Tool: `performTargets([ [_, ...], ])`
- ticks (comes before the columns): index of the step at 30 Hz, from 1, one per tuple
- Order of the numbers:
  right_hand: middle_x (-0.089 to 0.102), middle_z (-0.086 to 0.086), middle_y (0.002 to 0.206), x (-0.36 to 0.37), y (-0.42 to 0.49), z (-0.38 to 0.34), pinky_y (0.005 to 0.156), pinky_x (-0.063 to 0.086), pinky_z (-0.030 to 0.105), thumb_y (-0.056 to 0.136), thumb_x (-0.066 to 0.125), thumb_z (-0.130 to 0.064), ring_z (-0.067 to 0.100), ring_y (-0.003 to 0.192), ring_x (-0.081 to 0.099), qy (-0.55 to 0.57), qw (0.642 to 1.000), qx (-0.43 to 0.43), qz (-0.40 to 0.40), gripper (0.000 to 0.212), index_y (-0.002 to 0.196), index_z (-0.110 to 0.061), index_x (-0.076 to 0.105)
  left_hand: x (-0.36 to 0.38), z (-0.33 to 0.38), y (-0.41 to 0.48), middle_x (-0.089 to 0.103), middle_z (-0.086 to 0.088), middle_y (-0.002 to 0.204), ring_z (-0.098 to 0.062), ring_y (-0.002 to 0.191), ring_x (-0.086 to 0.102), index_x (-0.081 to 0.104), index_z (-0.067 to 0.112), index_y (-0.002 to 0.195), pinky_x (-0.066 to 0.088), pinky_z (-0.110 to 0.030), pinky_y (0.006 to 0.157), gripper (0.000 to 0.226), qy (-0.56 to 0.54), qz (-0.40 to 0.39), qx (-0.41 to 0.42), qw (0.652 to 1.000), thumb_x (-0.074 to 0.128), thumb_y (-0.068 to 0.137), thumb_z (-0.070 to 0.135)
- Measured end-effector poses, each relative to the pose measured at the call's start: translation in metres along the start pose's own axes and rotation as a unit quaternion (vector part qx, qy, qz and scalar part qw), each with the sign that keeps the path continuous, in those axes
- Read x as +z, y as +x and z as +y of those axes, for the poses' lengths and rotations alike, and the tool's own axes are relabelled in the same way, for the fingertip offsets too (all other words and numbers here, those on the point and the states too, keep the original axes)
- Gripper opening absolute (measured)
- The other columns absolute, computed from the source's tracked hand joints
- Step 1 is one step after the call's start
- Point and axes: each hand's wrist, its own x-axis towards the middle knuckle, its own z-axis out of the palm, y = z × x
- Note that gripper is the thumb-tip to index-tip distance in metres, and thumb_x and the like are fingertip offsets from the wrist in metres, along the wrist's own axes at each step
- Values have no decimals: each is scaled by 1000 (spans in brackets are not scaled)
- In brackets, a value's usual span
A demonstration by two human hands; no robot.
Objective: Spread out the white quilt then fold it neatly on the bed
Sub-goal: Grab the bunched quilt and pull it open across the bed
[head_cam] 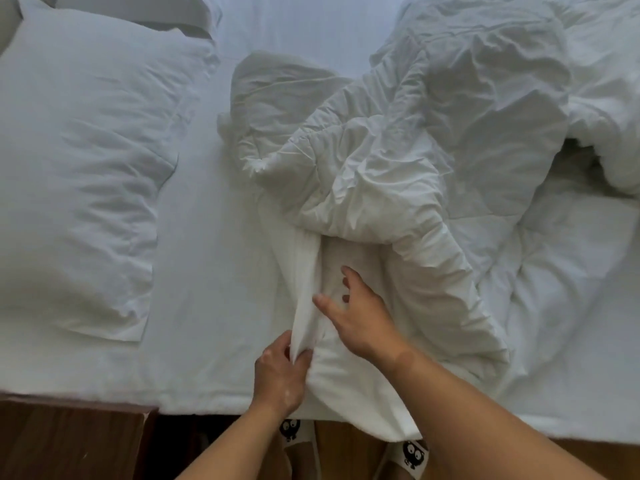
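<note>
The only print we can find is on two white slippers at the bottom edge: one (290, 430) shows beside the left wrist and the other (415, 452) shows under the right forearm. Each carries a black cartoon figure with big round eyes. They stand on a brown wooden floor (346, 455). A darker wooden piece of furniture (69, 441) stands against the near edge of the bed, at the lower left.

The white quilt (381, 174) lies crumpled on the bed (207, 254), from the middle to the right side. Its thick bunched part is heaped on top of a flatter layer, and one corner hangs over the near edge of the bed.

The left hand (280, 375) pinches a narrow raised fold of the quilt between thumb and fingers, close to the near edge. The right hand (360, 320) is just beyond it, over the flat layer, with the fingers spread and loose, holding nothing. We cannot tell if its fingertips touch the cloth. The right forearm hides a part of the hanging corner.

A large white pillow (86, 168) lies on the left side of the bed, well apart from the quilt. A second pillow (145, 12) shows partly behind it at the top edge.
</note>
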Motion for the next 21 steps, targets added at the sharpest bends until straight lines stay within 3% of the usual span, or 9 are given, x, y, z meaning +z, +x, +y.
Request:
performTargets([
  [4, 50, 1, 148, 65, 14, -29, 109, 45, 39, 79, 72, -64, 23, 133, 51, -8, 1000, 4, -28, 103, 158, -28, 17, -34, -42, -11, 75, 10, 91, -12, 89, 70, 70, 31, 107, 60, -36, 82, 18, -52, -140, -60, 987, 71, 89, 28],
  [7, 65, 8, 122, 96, 28, -34, 91, 53, 39, 90, 65, -44, 28, 109, 63, -63, 997, 30, 36, 85, 157, -27, 17, -61, -47, 17, 72, 11, 106, -9, 99, 67, 67, 34, 112, 57, -34, 92, 32, 15, -204, -27, 979, 72, 84, 23],
  [9, 67, 7, 110, 102, 30, -36, 79, 49, 35, 94, 55, -31, 29, 99, 64, -106, 993, 9, 54, 64, 152, -30, 29, -84, -38, 43, 66, 1, 117, -13, 102, 66, 62, 33, 117, 57, -39, 93, 37, -57, -128, -37, 989, 69, 85, 16],
  [10, 66, 6, 108, 106, 27, -37, 76, 47, 34, 94, 51, -27, 29, 98, 64, -141, 989, -30, 43, 56, 148, -32, 34, -95, -31, 56, 64, -3, 121, -16, 104, 65, 59, 33, 120, 57, -42, 93, 37, -110, -83, -45, 989, 70, 85, 22],
  [12, 59, 2, 103, 121, 10, -38, 74, 47, 37, 96, 46, -23, 27, 89, 61, -210, 969, -132, -10, 50, 143, -37, 37, -113, -15, 81, 58, -3, 132, -20, 114, 61, 49, 35, 133, 52, -45, 100, 66, -146, -36, -39, 988, 72, 76, 55],
  [14, 48, 2, 95, 142, -13, -38, 71, 46, 39, 95, 44, -18, 29, 78, 55, -261, 937, -202, -117, 52, 142, -40, 35, -125, 0, 100, 43, -2, 148, -25, 131, 50, 27, 35, 150, 42, -42, 110, 103, -64, -17, -34, 997, 72, 65, 74],
  [16, 39, 6, 96, 161, -32, -30, 66, 38, 39, 97, 45, -18, 34, 75, 47, -308, 891, -229, -241, 52, 143, -39, 37, -133, -3, 110, 30, -7, 153, -30, 134, 44, 7, 33, 156, 40, -38, 106, 117, 38, 26, -37, 998, 76, 68, 68],
  [18, 41, 11, 106, 170, -45, -19, 65, 33, 37, 101, 46, -19, 35, 85, 49, -343, 857, -209, -322, 49, 146, -36, 40, -142, -19, 113, 37, -12, 146, -35, 123, 52, 6, 30, 156, 44, -37, 94, 107, 123, 71, -44, 989, 75, 78, 53],
  [21, 50, 8, 134, 161, -42, -10, 89, 44, 43, 100, 54, -35, 34, 117, 54, -342, 870, -137, -328, 53, 149, -42, 36, -160, -55, 118, 59, -19, 128, -39, 112, 58, 33, 20, 145, 45, -35, 83, 65, 97, 95, -60, 989, 65, 90, 31],
])
